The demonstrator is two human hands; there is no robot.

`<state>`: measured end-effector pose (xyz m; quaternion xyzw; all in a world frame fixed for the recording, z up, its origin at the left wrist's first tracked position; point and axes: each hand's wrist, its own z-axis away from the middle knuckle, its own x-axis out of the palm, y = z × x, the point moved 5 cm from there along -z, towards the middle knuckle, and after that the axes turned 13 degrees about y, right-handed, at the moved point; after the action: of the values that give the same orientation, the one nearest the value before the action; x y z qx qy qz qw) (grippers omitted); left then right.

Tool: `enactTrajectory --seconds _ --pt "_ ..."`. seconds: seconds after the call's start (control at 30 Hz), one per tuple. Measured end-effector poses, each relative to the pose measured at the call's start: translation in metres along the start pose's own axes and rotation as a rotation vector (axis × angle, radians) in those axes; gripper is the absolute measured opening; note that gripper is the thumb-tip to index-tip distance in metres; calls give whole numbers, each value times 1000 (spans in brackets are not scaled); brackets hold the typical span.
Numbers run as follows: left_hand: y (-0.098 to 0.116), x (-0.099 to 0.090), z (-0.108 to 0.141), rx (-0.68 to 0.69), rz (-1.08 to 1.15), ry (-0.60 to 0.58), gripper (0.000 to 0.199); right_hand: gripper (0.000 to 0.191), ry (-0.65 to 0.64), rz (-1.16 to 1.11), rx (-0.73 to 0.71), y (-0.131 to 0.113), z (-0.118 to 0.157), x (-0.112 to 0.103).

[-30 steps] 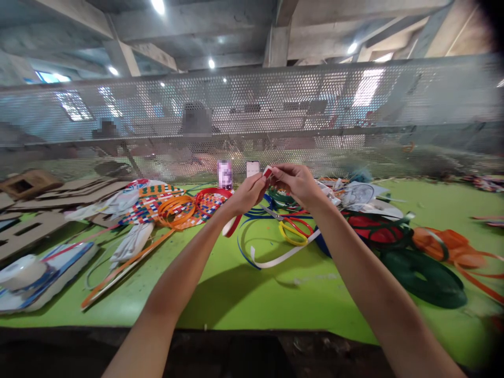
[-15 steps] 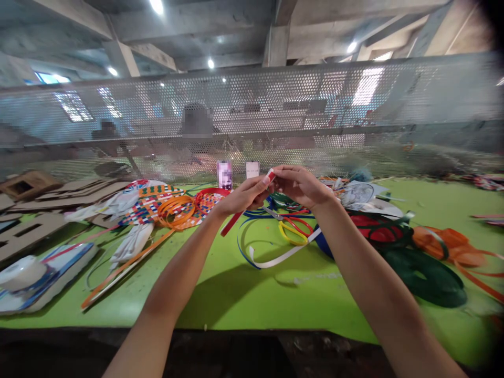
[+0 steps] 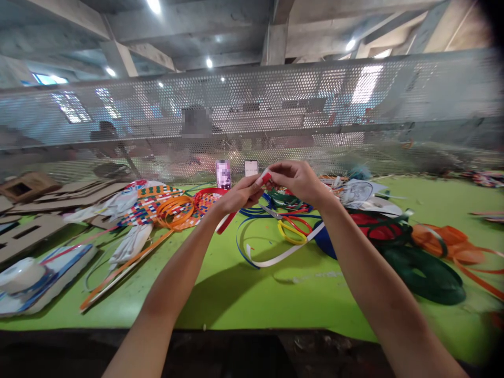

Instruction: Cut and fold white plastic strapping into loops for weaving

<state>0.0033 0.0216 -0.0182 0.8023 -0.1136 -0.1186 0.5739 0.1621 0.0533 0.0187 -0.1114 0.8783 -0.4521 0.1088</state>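
Note:
Above the green tabletop [image 3: 220, 283], my left hand [image 3: 244, 193] is closed around a flat red and white strip [image 3: 226, 223], whose lower end sticks out below the palm. The strip's upper end shows red between both hands. My right hand [image 3: 297, 181] pinches at that end with thumb and forefinger, partly hiding it. Just below the hands lie scissors [image 3: 293, 231] with yellow and red handles, blades pointing away to the left. A curled white strip [image 3: 275, 261] and a thin blue strip rest in front of them.
Orange coils [image 3: 175, 210] and a multicoloured woven piece [image 3: 147, 207] lie left, near cardboard pieces [image 3: 29, 233] and a white roll [image 3: 21, 274]. At right are green coils [image 3: 423, 275] and orange strips [image 3: 449, 244]. Two phones stand before a perforated metal screen [image 3: 252, 100].
My right fingers have drawn in and curled closer over the strip's upper end, which shows less now. The strip and my left hand have shifted slightly left.

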Motion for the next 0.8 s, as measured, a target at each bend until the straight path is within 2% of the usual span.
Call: enactTrajectory --seconds 0.1,0.23,0.37,0.5,0.67,0.8 --pt "1 -3 -2 70 -101 38 46 27 35 48 -101 1 -1 1" --pt "5 -6 -6 188 -195 128 50 25 200 141 -296 0 0 2" --pt "6 -1 -10 258 -117 186 50 20 344 238 -470 -3 6 6" --pt "3 8 -13 254 28 231 49 16 475 290 -585 -7 13 8" --pt "0 10 -14 266 26 278 44 13 538 271 -609 -6 16 8" --pt "-2 3 -15 317 -81 314 43 8 460 171 -560 -4 10 8"
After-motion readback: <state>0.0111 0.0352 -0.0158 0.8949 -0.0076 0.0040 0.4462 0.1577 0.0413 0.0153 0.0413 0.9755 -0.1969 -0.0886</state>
